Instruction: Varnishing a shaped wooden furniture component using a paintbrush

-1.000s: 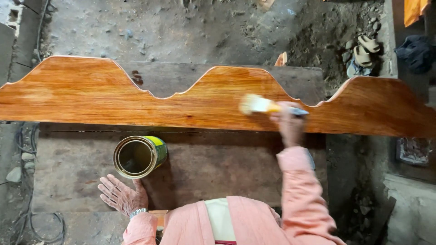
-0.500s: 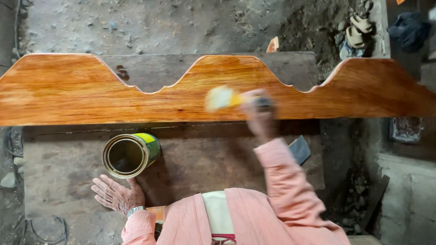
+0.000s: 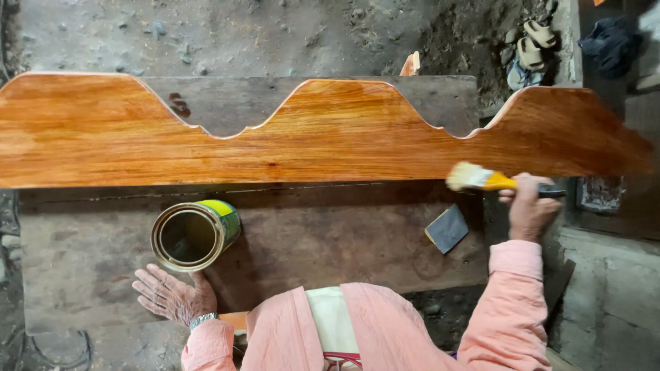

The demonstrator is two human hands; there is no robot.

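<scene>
Paintbrush [image 3: 481, 178] in the right hand [image 3: 528, 209]: the fingers are wrapped tight around its dark handle, and the pale bristles sit at the near edge of a long wooden board [image 3: 323, 137]. The board is shiny and orange-brown, with a wavy far edge that goes up and down in humps. It lies across a dark, worn workbench [image 3: 330, 233] and runs from the left side of the view almost to the right side. The left hand [image 3: 168, 295] is spread wide and flat on the workbench, holding nothing. A watch is on that wrist. Just beyond the left hand stands an open round can [image 3: 194, 235] with a green and yellow side, and it looks dark inside. The fingertips are just beside the can. A small grey square of sandpaper [image 3: 447, 228] lies on the bench between the can and the right hand, closer to the right hand. The person wears a pink top [image 3: 385, 330] with long sleeves. Far off on the dirt floor, a pair of sandals [image 3: 531, 42] lies near the top right corner.
</scene>
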